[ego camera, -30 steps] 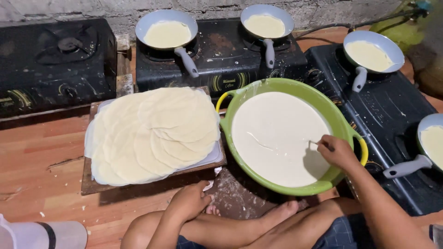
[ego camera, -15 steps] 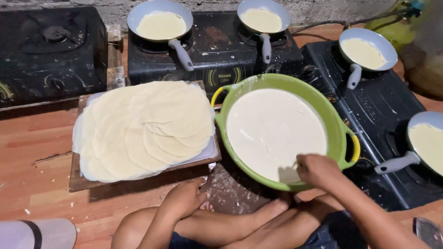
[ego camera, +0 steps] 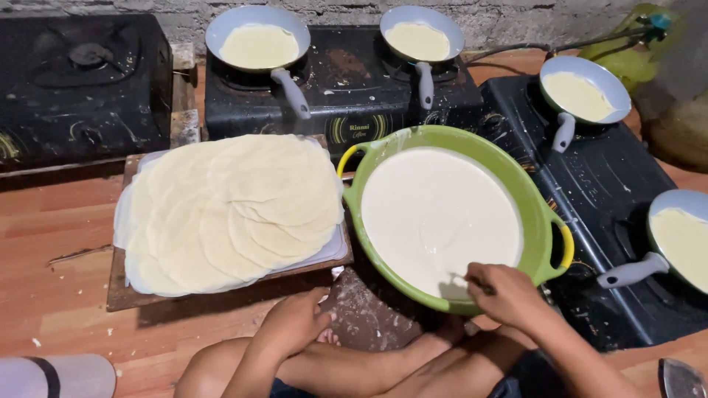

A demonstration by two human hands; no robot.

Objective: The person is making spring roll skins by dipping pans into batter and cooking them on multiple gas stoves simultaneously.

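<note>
A big green bowl with yellow handles holds white batter. My right hand is over the bowl's near rim, fingers closed on a thin utensil handle that dips into the batter. My left hand rests on my leg near my foot, fingers loosely curled and holding nothing. To the left, a stack of thin pale round wrappers lies on a wooden board.
Several small grey pans with batter sit on black stoves: two at the back, two on the right. Another black stove is at far left. A green gas hose fitting is top right.
My right hand has moved from the bowl's right side to its near rim. The view has shifted slightly; my left hand stays on my leg.
</note>
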